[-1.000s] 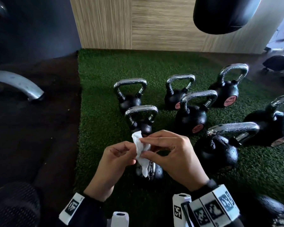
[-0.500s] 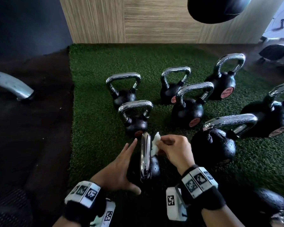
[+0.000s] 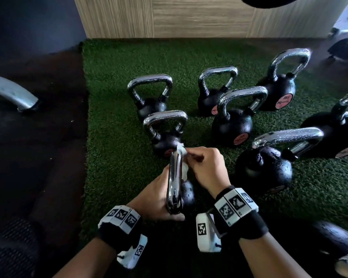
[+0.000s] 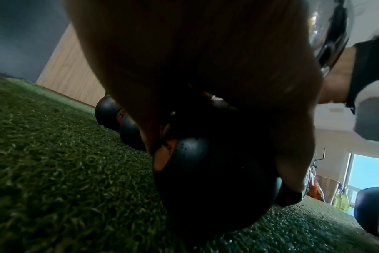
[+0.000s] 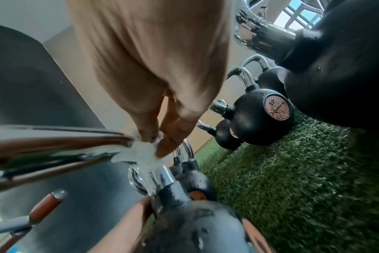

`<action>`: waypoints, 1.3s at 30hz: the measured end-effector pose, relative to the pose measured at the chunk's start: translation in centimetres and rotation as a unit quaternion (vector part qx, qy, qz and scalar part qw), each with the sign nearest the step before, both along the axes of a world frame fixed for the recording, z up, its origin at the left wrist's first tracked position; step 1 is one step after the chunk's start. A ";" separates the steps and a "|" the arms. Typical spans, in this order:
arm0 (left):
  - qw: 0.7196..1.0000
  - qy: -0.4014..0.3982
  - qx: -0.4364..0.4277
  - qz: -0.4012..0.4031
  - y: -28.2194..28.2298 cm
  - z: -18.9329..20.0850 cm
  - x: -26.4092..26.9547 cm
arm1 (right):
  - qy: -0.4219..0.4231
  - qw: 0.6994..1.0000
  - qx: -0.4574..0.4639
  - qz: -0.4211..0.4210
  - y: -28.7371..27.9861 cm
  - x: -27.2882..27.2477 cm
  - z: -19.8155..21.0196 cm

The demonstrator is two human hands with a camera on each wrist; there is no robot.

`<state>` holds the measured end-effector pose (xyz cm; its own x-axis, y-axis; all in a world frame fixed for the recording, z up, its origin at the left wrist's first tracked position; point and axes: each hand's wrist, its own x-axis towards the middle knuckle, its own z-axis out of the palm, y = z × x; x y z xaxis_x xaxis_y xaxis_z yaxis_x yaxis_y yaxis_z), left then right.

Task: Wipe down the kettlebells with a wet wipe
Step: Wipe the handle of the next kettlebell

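Wiping the nearest kettlebell [image 3: 181,194] handle: right hand [image 3: 206,167] pinching wet wipe [image 3: 182,152] against chrome, left hand [image 3: 155,199] cupping the ball; next, probably sliding along.

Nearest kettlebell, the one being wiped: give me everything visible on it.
The nearest kettlebell is small, with a black, droplet-speckled ball and a shiny chrome handle seen edge-on from above. It stands on the green turf. The left hand grips the ball; the right hand pinches a white wet wipe against the handle's far end.
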<state>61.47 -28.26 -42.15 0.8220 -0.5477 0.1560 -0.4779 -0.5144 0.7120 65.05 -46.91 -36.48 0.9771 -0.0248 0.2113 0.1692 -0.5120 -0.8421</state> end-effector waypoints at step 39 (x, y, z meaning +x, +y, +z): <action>0.978 0.182 0.101 0.021 0.9 0.6 2.5 | 0.120 0.959 -0.014 0.257 -1.1 -3.1 0.4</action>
<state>63.98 -27.32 -41.51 0.8248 -0.5020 -0.2602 -0.1868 -0.6763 0.7126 61.99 -47.98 -36.08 0.8796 0.4749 -0.0267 0.2087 -0.4358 -0.8755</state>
